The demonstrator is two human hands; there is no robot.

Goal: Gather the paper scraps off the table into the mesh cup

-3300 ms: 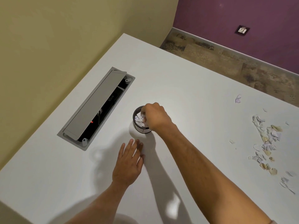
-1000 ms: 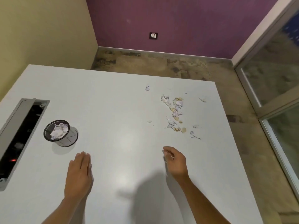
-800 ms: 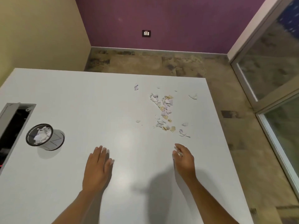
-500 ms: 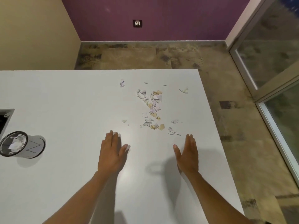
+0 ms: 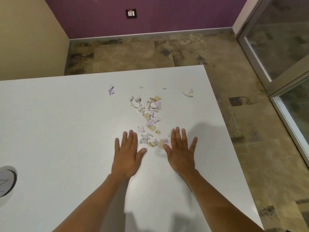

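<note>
Even, fairly dim indoor light from above leaves soft shadows on the white worktop (image 5: 66, 114) beyond the right hand (image 5: 179, 153), with slight motion blur and wide-angle bending at the edges.

No text, label, brand or number can be read anywhere in the frame. The paper scraps (image 5: 150, 114) at the centre carry faint purple and yellow tints, but no legible print. The wall socket (image 5: 131, 13) at the upper centre shows no readable marking, and the mesh cup (image 5: 6, 180) at the left edge bears none.

flat hands (image 5: 154, 156) flanking paper scraps (image 5: 150, 118), white table (image 5: 66, 123)
</note>
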